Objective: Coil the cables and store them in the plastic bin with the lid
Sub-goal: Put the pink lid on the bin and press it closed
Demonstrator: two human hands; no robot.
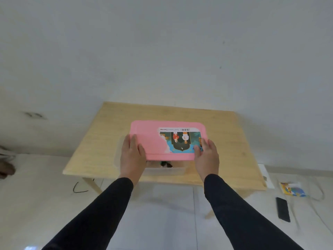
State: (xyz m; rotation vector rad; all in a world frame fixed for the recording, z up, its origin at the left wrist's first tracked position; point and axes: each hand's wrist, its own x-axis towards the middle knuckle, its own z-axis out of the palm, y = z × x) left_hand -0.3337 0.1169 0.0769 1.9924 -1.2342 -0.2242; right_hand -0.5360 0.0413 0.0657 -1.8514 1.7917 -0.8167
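Observation:
A pink lid [153, 139] with a torn colourful sticker lies over a clear plastic bin [162, 171] on the wooden table [225, 141]. The lid sits shifted toward the far side, so the bin's near edge shows. Through that gap I see a bit of dark cable [166, 164] inside the bin. My left hand [132, 153] holds the lid's near left corner, thumb on top. My right hand [207, 156] holds the near right corner, fingers lying on the sticker.
The low table stands against a white wall. On the floor to the right lie a black phone [283, 209], a colourful packet [292, 190] and a thin white cord. A black cable [79, 188] lies on the floor by the table's left leg.

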